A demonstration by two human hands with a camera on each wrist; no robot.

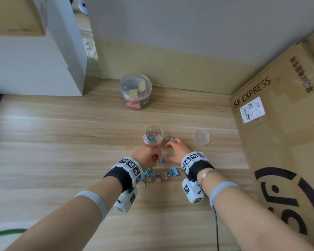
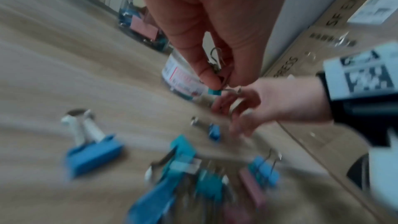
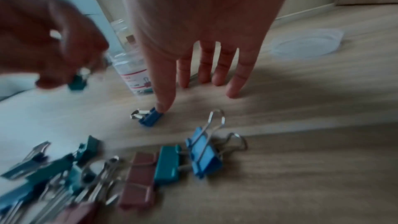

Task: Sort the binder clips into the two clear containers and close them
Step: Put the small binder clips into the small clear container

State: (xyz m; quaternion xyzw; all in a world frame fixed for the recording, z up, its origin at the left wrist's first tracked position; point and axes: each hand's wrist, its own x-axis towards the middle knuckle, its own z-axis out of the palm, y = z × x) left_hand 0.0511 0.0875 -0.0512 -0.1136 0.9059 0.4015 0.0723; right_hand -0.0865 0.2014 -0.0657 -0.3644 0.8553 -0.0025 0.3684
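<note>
A small clear jar stands open with small clips inside; its lid lies to its right. Farther back stands a large clear container holding big yellow and pink clips, with its lid on. My left hand pinches a small teal clip by its wire handles, just in front of the jar. My right hand is spread with straight fingers on the table, its thumb touching a small blue clip. Another teal clip lies at its fingertips. A pile of blue, teal and pink clips lies between my wrists.
A cardboard SF Express box fills the right side. A white cabinet stands at the back left, and a wall runs behind the large container. Bare wooden tabletop extends to the left.
</note>
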